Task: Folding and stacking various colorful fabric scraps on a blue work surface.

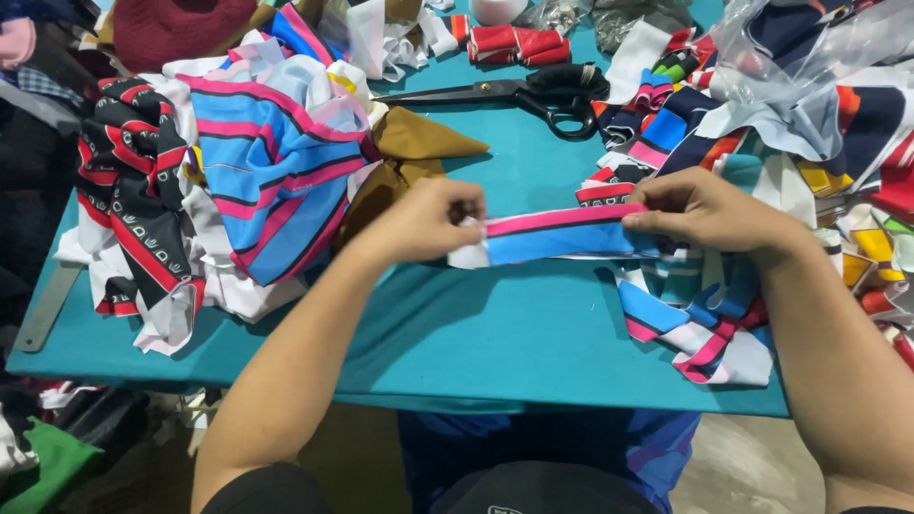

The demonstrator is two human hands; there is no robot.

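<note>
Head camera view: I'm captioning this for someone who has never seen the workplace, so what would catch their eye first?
First, the blue and pink fabric strip stretched between the left hand and right hand at centre, above the teal table. Next, the heap of striped blue and pink cloth at left. Behind the hands, black scissors lie on the table.

Fabric strip (pixel 562 235) stretched btwn left hand (pixel 424 221) & right hand (pixel 700 211), above table (pixel 495 333) centre. Garment pile (pixel 219 171) on table to the left, scrap heap (pixel 762 143) to the right. Scissors (pixel 514 95) lie far, behind strip, btwn the piles
</note>
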